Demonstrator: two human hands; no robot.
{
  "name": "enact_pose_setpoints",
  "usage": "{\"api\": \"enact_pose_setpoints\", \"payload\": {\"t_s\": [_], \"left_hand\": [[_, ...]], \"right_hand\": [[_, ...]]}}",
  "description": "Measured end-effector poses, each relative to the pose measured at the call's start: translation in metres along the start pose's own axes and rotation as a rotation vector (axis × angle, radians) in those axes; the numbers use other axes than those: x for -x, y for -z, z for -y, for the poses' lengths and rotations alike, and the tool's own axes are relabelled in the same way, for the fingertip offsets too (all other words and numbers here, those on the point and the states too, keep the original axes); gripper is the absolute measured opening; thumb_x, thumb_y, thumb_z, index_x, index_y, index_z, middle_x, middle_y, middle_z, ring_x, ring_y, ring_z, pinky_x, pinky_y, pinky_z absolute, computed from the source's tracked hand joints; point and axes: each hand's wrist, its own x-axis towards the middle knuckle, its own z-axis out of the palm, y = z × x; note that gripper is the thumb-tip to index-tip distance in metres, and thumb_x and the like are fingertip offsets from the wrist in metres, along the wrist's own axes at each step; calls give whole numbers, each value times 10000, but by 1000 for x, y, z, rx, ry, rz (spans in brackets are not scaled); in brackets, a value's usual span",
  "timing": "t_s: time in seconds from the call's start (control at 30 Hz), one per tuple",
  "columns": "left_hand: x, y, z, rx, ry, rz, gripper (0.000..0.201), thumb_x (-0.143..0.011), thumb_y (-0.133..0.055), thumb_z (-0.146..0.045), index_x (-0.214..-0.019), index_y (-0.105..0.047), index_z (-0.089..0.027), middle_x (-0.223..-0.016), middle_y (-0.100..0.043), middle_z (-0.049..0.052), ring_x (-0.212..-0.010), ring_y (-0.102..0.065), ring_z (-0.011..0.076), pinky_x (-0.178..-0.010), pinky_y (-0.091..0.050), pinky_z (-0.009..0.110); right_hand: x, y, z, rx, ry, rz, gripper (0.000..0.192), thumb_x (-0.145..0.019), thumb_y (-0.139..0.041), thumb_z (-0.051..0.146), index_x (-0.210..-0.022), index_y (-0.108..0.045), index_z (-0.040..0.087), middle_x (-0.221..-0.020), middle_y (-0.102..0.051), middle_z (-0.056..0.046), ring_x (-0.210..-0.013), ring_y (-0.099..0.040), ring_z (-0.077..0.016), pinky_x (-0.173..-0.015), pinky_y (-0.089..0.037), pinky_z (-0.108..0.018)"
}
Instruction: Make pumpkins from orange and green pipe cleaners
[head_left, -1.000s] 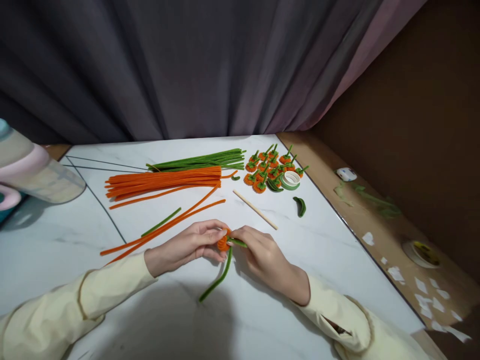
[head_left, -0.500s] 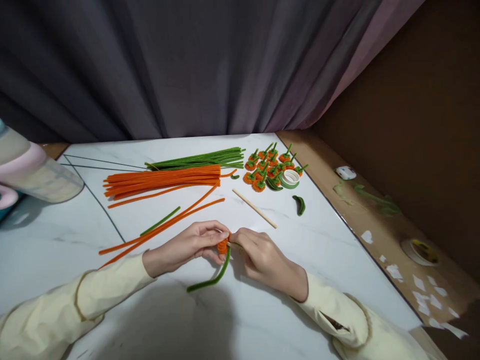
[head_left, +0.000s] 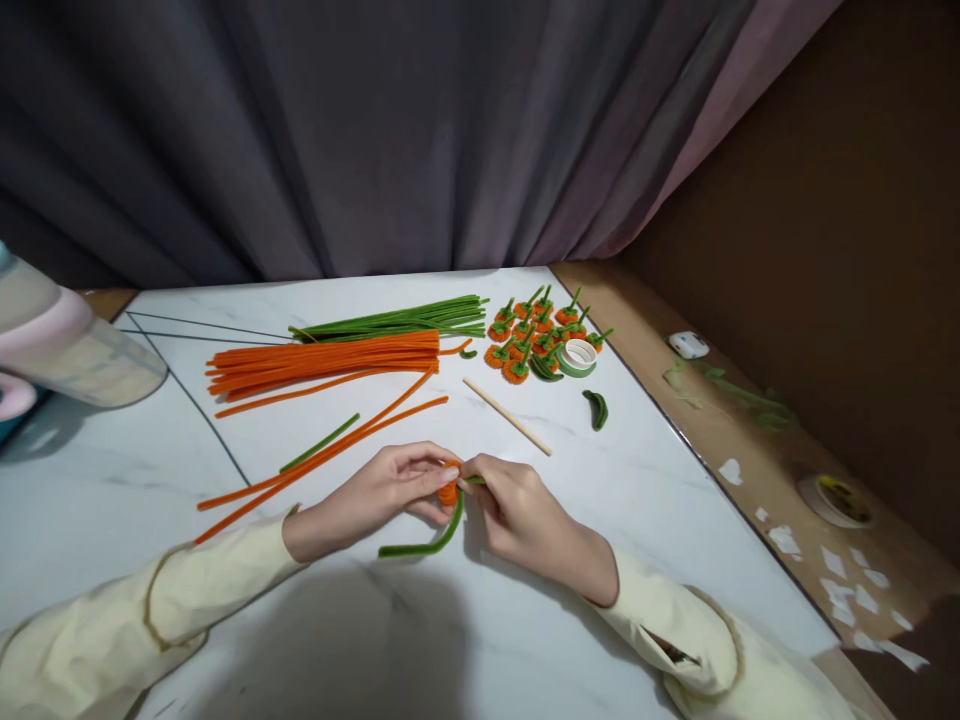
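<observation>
Head view: left hand pinched orange coil; right hand, grip partly hidden, apparently pinched green strip; keeping coil steady seemed key.

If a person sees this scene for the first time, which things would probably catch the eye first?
Probably the thick bundle of bright orange stems, lying across the white table in front of a green bundle. Next, the cluster of small orange pieces with green stalks to its right. Then, nearer the viewer, the left hand holds an orange coil while the right hand pinches green stem against it.
</observation>
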Motion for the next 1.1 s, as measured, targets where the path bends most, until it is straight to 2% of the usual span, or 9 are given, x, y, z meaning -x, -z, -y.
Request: {"api": "enact_pose_setpoints", "payload": {"t_s": [0.13,0.23,0.3,0.47,0.57,0.77,0.87,0.97,1.1], "left_hand": [[7,5,-5,-290,-191,-13,327,-904,-532,-340,-1154,-651,-166,-1096,-659,102,-951,-637,214,-860,-523,331],[13,5,-10,-556,-411,4,434,-817,-628,-204,-1250,-609,-189,-1265,-603,113,-1137,-578,267,-988,-447,343],[14,2,-11,-650,-472,-27,484,-767,-681,-186,-1247,-615,-185,-1275,-601,114,-1158,-567,279,-997,-442,341],[9,-6,-7,-626,-403,-171,265,-795,-677,-244,-1051,-725,-198,-1126,-691,86,-1014,-642,256,-891,-502,312],[8,-7,-5,-566,-399,-200,225,-797,-677,-249,-1009,-740,-208,-1073,-708,75,-991,-641,250,-878,-504,304],[6,-10,-5,-373,-232,-124,271,-879,-571,-354,-984,-713,-148,-889,-674,63,-809,-624,192,-731,-543,281],[2,-11,-7,-291,-192,-99,246,-871,-592,-345,-936,-702,-134,-881,-663,59,-857,-601,186,-783,-509,268],[0,-8,-7,-94,-118,1,238,-868,-610,-330,-1009,-680,-152,-1005,-658,71,-957,-597,193,-872,-483,292],[-2,-5,-4,94,-17,66,232,-833,-662,-340,-971,-669,-154,-967,-653,56,-874,-640,178,-876,-512,359]], "right_hand": [[-3,3,2,-56,-86,-77,140,-824,-421,73,-796,-516,172,-620,-540,6,-485,-434,-100,-489,-349,-210],[-5,5,5,-107,-183,-102,124,-857,-453,114,-778,-527,174,-580,-536,19,-473,-447,-98,-476,-353,-206],[-6,5,6,-128,-215,-105,123,-863,-464,126,-770,-531,171,-572,-539,19,-482,-466,-102,-478,-361,-207],[-6,3,7,-119,-205,-110,138,-869,-467,138,-749,-525,174,-599,-569,6,-497,-478,-104,-478,-365,-209],[-5,2,7,-110,-191,-109,145,-872,-456,135,-749,-523,173,-611,-569,2,-500,-470,-104,-481,-364,-212],[-4,0,5,-111,-125,-112,146,-867,-438,116,-775,-538,166,-651,-585,-15,-524,-481,-108,-497,-371,-212],[-4,1,6,-108,-125,-108,146,-869,-441,114,-775,-538,169,-647,-585,-10,-513,-476,-105,-490,-365,-210],[-5,2,6,-97,-126,-112,155,-870,-452,118,-747,-527,175,-619,-565,3,-495,-461,-99,-480,-356,-206],[-5,3,8,-86,-93,-103,146,-869,-457,117,-754,-527,175,-604,-560,6,-481,-453,-97,-475,-355,-206]]}}
